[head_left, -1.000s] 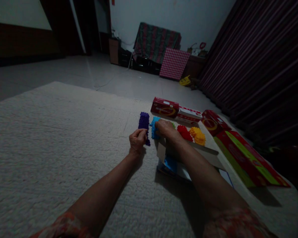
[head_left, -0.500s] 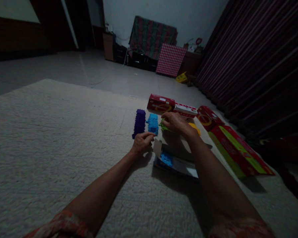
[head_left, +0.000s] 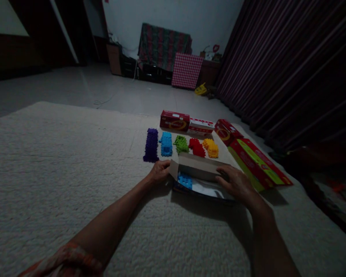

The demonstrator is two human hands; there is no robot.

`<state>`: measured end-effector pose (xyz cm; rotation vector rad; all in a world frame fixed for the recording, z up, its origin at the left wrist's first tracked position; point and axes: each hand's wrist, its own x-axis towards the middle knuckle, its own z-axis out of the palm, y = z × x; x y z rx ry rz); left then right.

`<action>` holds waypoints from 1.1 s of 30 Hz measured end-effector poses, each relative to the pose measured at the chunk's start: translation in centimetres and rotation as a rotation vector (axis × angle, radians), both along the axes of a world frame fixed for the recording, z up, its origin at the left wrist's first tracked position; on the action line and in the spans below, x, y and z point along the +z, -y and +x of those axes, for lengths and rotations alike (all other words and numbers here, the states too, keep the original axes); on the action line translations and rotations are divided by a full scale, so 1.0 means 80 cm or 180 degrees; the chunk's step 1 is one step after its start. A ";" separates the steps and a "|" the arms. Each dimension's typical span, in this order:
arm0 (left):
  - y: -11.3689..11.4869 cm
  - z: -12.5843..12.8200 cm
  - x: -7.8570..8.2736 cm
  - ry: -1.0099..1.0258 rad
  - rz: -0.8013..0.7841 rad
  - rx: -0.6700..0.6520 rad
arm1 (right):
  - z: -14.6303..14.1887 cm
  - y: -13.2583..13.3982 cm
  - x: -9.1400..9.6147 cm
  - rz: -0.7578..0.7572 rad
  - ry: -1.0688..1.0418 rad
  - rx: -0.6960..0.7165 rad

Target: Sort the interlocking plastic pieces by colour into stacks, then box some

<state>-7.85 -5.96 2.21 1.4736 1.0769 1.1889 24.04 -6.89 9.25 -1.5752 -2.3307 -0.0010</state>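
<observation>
A long open cardboard box [head_left: 202,164] lies on the pale quilted mat, its lid raised. Inside it are a blue interlocking toy piece [head_left: 185,181] and something whitish. My left hand [head_left: 160,172] is closed with its fingertips at the box's left end flap. At the right end, my right hand [head_left: 236,182] has thumb and fingers around the edge of the box. Beyond the box, stacks of bumpy plastic pieces stand in a row: purple [head_left: 151,145], light blue [head_left: 166,144], green [head_left: 181,144], red [head_left: 197,147] and yellow [head_left: 211,148].
Behind the row stand a red box [head_left: 174,120] and a white-and-red box [head_left: 202,126]. Another red box [head_left: 227,130] and a red-and-green box [head_left: 259,163] line the right side. A dark curtain [head_left: 288,69] hangs farther right. The mat [head_left: 75,165] stretches left.
My right hand has come back from the green stack to the box's right end, uncovering the green, red and yellow stacks. My left hand is now against the flap. The view has shifted right.
</observation>
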 end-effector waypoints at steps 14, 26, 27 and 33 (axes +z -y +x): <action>-0.076 -0.028 0.051 -0.3849 0.0734 0.1197 | 0.007 0.009 0.001 -0.0182 -0.1075 -0.0040; -0.087 -0.018 0.050 -0.4377 0.0600 0.1161 | 0.007 0.015 -0.002 -0.0216 -0.1361 -0.0022; -0.087 -0.019 0.049 -0.4437 0.0607 0.1174 | 0.007 0.015 -0.002 -0.0209 -0.1365 -0.0017; -0.088 -0.020 0.045 -0.4523 0.0649 0.1211 | 0.006 0.015 -0.004 -0.0173 -0.1338 -0.0011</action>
